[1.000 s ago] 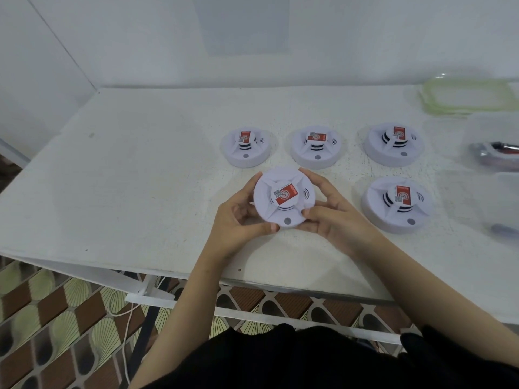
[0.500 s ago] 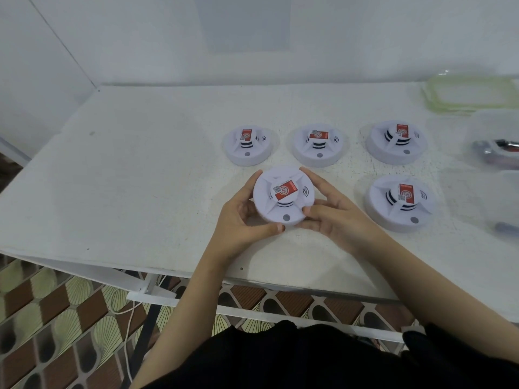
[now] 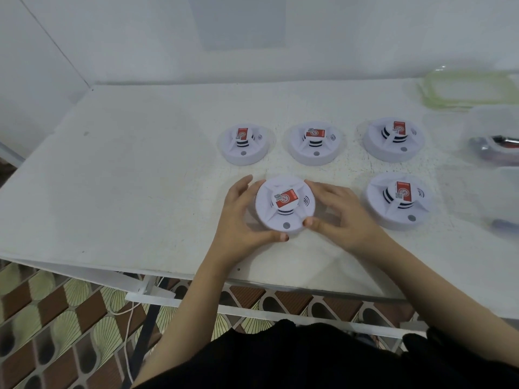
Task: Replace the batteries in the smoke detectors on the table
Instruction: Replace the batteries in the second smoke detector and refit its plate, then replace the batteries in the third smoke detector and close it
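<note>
White tabletop (image 3: 140, 178), near edge: a round white plastic smoke detector with red label (image 3: 285, 204) is gripped at its rim by the curled fingers of left hand (image 3: 238, 217) and right hand (image 3: 342, 217). Four matching detectors (image 3: 246, 144) are set beyond and beside; a clear plastic tub (image 3: 494, 127) at far right holds blurred items.

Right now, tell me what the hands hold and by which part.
The nearest smoke detector, by its outer rim: left hand on its left side, right hand on its right.
</note>
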A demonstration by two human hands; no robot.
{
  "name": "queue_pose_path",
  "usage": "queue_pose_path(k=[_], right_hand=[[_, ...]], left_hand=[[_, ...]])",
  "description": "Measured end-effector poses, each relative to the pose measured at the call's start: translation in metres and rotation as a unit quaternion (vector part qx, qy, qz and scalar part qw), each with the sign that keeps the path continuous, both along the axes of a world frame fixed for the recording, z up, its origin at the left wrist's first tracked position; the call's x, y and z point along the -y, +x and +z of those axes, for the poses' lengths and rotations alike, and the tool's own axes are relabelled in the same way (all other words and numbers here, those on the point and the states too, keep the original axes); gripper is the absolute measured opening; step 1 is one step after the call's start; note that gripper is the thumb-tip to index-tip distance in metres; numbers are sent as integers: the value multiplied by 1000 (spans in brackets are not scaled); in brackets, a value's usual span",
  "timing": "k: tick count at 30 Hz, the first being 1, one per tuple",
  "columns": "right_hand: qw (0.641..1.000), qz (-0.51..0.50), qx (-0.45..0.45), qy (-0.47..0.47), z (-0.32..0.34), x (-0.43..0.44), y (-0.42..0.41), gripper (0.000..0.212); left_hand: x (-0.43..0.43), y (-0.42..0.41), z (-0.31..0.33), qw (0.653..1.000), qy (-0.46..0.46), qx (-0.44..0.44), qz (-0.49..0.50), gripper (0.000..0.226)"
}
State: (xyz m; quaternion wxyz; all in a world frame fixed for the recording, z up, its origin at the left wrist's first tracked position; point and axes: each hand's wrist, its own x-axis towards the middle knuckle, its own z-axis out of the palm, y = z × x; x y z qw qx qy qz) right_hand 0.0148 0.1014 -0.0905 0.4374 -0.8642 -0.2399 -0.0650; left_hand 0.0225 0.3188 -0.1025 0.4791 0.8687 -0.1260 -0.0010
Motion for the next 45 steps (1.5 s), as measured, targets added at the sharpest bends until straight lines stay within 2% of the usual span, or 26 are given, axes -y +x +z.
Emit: queue_pose_path(k=[3, 7, 11, 13, 15, 17, 19, 22, 24, 26, 28, 29, 31, 34, 37, 39, 41, 43, 45], right_hand=[[996, -31, -20, -87, -11, 4, -2, 65], [993, -36, -49, -99, -9, 4, -4, 69], [992, -60, -101, -53, 8, 10, -4, 58], [992, -98, -67, -38, 22, 19, 2, 49], [986, -142, -2, -84, 33, 34, 16, 39], [971, -191, 4, -145, 42, 53, 37, 37], [945, -245, -37, -212, 48, 70, 60, 47], [886, -326, -140, -297, 51, 84, 84, 71], [874, -339, -193, -289, 46, 91, 94, 87], [881, -335, -201, -266, 39, 98, 100, 94], [895, -338, -186, -225, 39, 103, 102, 91], [904, -342, -184, -176, 42, 104, 101, 87], [916, -348, -202, 2, 49, 102, 94, 78], [887, -266, -239, 294, 65, 96, 73, 71], [834, -143, -273, 457, 78, 90, 52, 64], [782, -80, -295, 543, 83, 85, 40, 60], [736, -47, -313, 598, 86, 79, 29, 58], [723, -31, -317, 612, 89, 75, 20, 54], [727, -15, -310, 612, 89, 73, 11, 50]], left_hand=[[2, 1, -2, 999, 49, -6, -12, 103], [-2, 8, -3, 996, 76, -24, -42, 102], [-4, 8, 1, 995, 80, 18, -48, 72], [-8, 10, 1, 996, 79, 37, -10, 66], [-14, 14, -2, 992, 105, 50, 41, 64], [-19, 19, -4, 984, 144, 63, 78, 58], [-20, 20, -4, 981, 160, 65, 92, 48], [-18, 19, -5, 979, 166, 63, 97, 44], [-18, 19, -5, 979, 165, 58, 102, 44], [-17, 17, -3, 980, 160, 48, 107, 45], [-17, 17, -1, 982, 153, 37, 108, 45], [-17, 17, 1, 982, 154, 29, 107, 46], [-17, 19, 6, 979, 176, 17, 99, 51], [-6, 24, 22, 975, 202, 21, 91, 58], [14, 29, 43, 978, 175, 77, 80, 49], [32, 32, 57, 976, 153, 138, 70, 45], [55, 30, 73, 983, 110, 140, 38, 44], [77, 25, 87, 994, 50, 91, -28, 58], [97, 21, 93, 995, 0, 52, -80, 79]])
